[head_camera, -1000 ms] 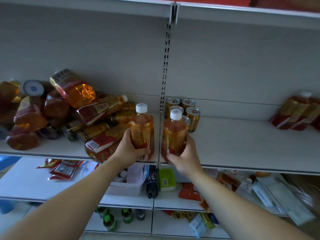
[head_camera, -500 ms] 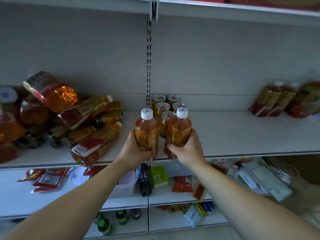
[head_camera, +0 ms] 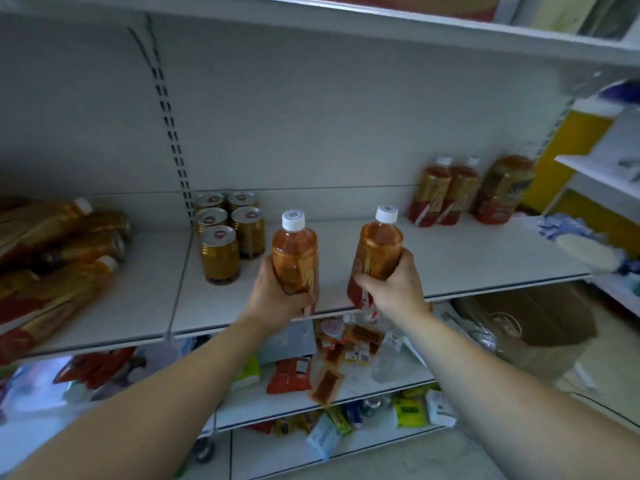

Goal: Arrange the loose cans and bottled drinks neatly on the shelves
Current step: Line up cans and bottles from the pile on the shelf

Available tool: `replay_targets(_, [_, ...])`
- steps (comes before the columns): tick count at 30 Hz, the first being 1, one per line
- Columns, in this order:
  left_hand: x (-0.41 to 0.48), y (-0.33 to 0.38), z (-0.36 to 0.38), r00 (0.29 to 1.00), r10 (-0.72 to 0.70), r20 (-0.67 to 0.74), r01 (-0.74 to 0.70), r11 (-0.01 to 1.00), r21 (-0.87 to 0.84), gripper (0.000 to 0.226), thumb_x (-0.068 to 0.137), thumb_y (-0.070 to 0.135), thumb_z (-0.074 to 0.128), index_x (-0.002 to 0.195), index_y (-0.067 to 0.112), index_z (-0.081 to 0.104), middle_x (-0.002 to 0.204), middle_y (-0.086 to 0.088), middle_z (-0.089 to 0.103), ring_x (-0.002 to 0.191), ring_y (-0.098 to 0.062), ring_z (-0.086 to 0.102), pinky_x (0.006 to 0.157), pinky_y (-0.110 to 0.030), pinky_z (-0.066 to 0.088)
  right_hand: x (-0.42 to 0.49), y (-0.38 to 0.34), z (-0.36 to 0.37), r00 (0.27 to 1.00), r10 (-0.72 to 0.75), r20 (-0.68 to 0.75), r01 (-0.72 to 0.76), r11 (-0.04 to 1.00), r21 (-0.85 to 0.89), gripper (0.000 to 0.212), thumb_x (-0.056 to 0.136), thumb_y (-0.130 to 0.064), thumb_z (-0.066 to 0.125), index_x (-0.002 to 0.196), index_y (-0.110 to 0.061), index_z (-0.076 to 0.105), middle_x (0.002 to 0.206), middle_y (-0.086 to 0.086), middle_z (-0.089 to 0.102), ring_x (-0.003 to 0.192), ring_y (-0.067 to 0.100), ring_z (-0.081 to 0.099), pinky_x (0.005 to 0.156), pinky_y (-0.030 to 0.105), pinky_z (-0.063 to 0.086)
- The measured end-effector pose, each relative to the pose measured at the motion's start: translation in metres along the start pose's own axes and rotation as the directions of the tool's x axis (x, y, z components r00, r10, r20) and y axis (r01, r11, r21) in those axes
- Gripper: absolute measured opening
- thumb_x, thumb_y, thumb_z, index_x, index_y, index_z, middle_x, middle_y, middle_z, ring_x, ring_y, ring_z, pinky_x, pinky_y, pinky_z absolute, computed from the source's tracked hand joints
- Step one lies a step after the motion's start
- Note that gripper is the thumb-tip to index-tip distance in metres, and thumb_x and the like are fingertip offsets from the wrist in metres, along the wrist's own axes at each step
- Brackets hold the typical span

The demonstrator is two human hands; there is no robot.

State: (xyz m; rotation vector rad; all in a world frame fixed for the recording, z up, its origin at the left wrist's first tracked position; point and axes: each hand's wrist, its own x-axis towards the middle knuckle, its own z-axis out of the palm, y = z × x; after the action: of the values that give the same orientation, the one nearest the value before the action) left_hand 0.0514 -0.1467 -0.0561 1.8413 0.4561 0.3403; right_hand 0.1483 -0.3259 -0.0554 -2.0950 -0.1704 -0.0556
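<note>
My left hand [head_camera: 273,292] grips an upright amber tea bottle [head_camera: 294,251] with a white cap, held over the front of the grey shelf [head_camera: 467,258]. My right hand [head_camera: 394,285] grips a second bottle of the same kind [head_camera: 379,247], about a hand's width to the right. Several gold cans [head_camera: 228,233] stand in a neat block just left of the bottles. A heap of loose bottles and cans [head_camera: 59,265] lies on its side at the far left. Three upright bottles [head_camera: 464,192] stand at the shelf's back right.
A slotted upright rail [head_camera: 173,140] divides the back wall. The lower shelf [head_camera: 381,382] holds scattered snack packets and a clear bottle. A cardboard box [head_camera: 540,320] sits at the lower right, and white packets [head_camera: 568,233] lie at the shelf's right end.
Both hands have carried their bottles to the right along the shelf and moved them apart. The view has swung right, so the loose heap is now at the left edge.
</note>
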Motion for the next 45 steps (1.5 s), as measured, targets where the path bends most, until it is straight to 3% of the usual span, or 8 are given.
replay_targets(15, [0.054, 0.044, 0.185, 0.994, 0.010, 0.111, -0.012, 1.000, 0.014, 0.086, 0.058, 0.004, 0.082, 0.127, 0.022, 0.033, 0.113, -0.002, 0.052, 0.101, -0.019, 0.055, 0.088, -0.046, 0.052, 0.093, 0.088, -0.127, 0.997, 0.060, -0.042, -0.059, 0.998, 0.020, 0.073, 0.073, -0.031, 0.081, 0.131, -0.019, 0.039, 0.118, -0.001, 0.056, 0.112, 0.022, 0.056, 0.089, 0.031, 0.044])
replay_targets(23, [0.118, 0.056, 0.239, 0.983, 0.041, 0.180, -0.049, 0.998, 0.042, 0.090, 0.058, 0.013, 0.084, 0.131, 0.024, 0.031, 0.115, 0.003, 0.051, 0.100, -0.016, 0.055, 0.080, -0.035, 0.052, 0.153, 0.108, -0.142, 0.997, 0.033, -0.074, -0.036, 0.998, -0.042, 0.078, 0.073, -0.036, 0.081, 0.136, -0.020, 0.038, 0.129, 0.002, 0.056, 0.117, 0.023, 0.055, 0.097, 0.039, 0.047])
replay_targets(28, [0.146, 0.063, 0.257, 0.962, 0.035, 0.272, -0.056, 0.996, 0.069, 0.077, 0.072, -0.002, 0.071, 0.128, 0.023, 0.026, 0.098, 0.005, 0.052, 0.080, -0.010, 0.056, 0.054, -0.019, 0.051, 0.192, 0.118, -0.149, 0.998, 0.017, -0.061, -0.019, 0.999, -0.026, 0.077, 0.074, -0.035, 0.080, 0.137, -0.019, 0.037, 0.129, 0.001, 0.056, 0.118, 0.023, 0.054, 0.095, 0.034, 0.044])
replay_targets(33, [0.157, 0.072, 0.285, 0.989, -0.014, 0.147, 0.012, 1.000, 0.019, 0.076, 0.056, 0.013, 0.082, 0.114, 0.032, 0.037, 0.105, 0.003, 0.059, 0.091, -0.021, 0.064, 0.069, -0.048, 0.058, 0.231, 0.131, -0.159, 1.000, -0.012, -0.009, 0.012, 1.000, 0.010, 0.079, 0.072, -0.038, 0.081, 0.136, -0.022, 0.037, 0.129, -0.001, 0.055, 0.117, 0.022, 0.055, 0.095, 0.034, 0.045])
replay_targets(35, [0.162, 0.076, 0.303, 0.997, -0.023, 0.080, 0.022, 1.000, 0.003, 0.070, 0.051, 0.016, 0.084, 0.107, 0.030, 0.045, 0.099, 0.001, 0.064, 0.087, -0.022, 0.067, 0.066, -0.049, 0.059, 0.244, 0.137, -0.163, 0.999, -0.044, 0.017, 0.044, 0.999, 0.018, 0.076, 0.072, -0.039, 0.081, 0.133, -0.021, 0.039, 0.126, -0.001, 0.055, 0.114, 0.020, 0.056, 0.089, 0.031, 0.045])
replay_targets(38, [0.170, 0.078, 0.329, 0.998, -0.048, -0.033, 0.048, 0.999, 0.000, 0.087, 0.041, 0.034, 0.084, 0.117, 0.031, 0.043, 0.109, -0.001, 0.061, 0.093, -0.023, 0.066, 0.066, -0.048, 0.059, 0.260, 0.144, -0.173, 0.991, -0.105, 0.081, 0.104, 0.994, 0.014, 0.078, 0.070, -0.040, 0.080, 0.133, -0.019, 0.039, 0.122, -0.002, 0.052, 0.111, 0.018, 0.054, 0.084, 0.027, 0.041])
replay_targets(43, [0.169, 0.090, 0.343, 0.995, -0.073, -0.063, 0.079, 0.992, 0.097, 0.089, 0.050, 0.022, 0.083, 0.129, 0.025, 0.041, 0.122, 0.002, 0.043, 0.102, -0.021, 0.057, 0.076, -0.042, 0.057, 0.273, 0.159, -0.191, 0.934, -0.210, 0.289, 0.215, 0.977, 0.016, 0.082, 0.075, -0.031, 0.076, 0.142, -0.027, 0.029, 0.131, -0.002, 0.055, 0.119, 0.021, 0.053, 0.093, 0.029, 0.039])
replay_targets(45, [0.169, 0.086, 0.341, 0.992, -0.075, -0.098, 0.083, 0.993, 0.084, 0.087, 0.045, 0.029, 0.085, 0.122, 0.031, 0.045, 0.119, 0.000, 0.051, 0.103, -0.024, 0.060, 0.074, -0.046, 0.058, 0.277, 0.162, -0.192, 0.922, -0.247, 0.298, 0.250, 0.968, 0.027, 0.082, 0.076, -0.035, 0.078, 0.142, -0.028, 0.030, 0.132, -0.002, 0.055, 0.120, 0.021, 0.054, 0.095, 0.030, 0.040])
